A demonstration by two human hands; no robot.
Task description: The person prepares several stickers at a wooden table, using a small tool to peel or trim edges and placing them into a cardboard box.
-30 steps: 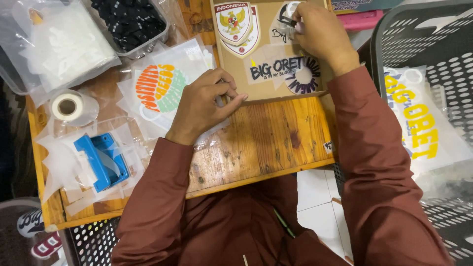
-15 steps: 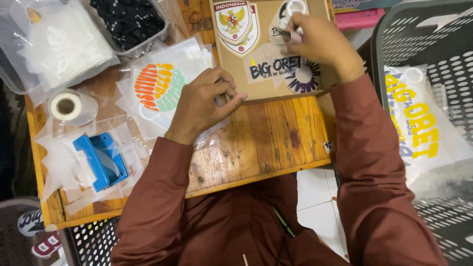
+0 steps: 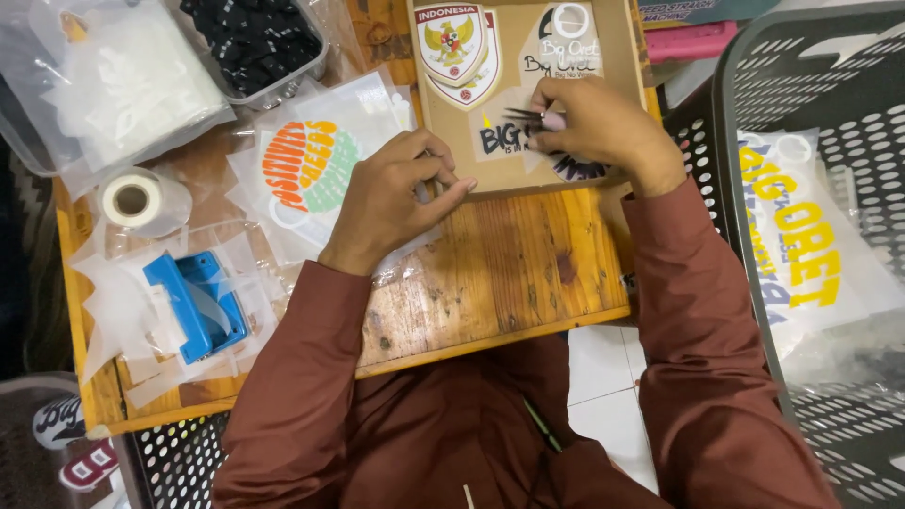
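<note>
1. The left hand (image 3: 391,203) lay nearest the person, its fingers curled and pressed together against the lower left edge of the brown board (image 3: 603,141), pinning it to the wooden tabletop (image 3: 500,273).
2. The right hand (image 3: 603,127) rested on the board's middle, its fingers pinching dark tweezers (image 3: 528,118). The tweezers' long axis ran toward 9 o'clock, the tips reaching a cut sticker with dark lettering (image 3: 495,139), which lay just beyond them at 9 o'clock. The right hand was the nearer one to this sticker.
3. At 9 o'clock from the left hand lay a clear sleeve holding a round orange-and-green sticker (image 3: 306,165).
4. Farther toward 8 o'clock sat a blue tape dispenser (image 3: 193,306), with a white tape roll (image 3: 132,200) above it.
5. On the board's far part, at 11 o'clock, sat a red-and-white shield emblem (image 3: 457,47).
6. At 3 o'clock, a dark basket (image 3: 735,85) held a sheet with yellow lettering (image 3: 801,236).
7. Farthest, at 11 o'clock, a tray of black pieces (image 3: 255,38).
</note>
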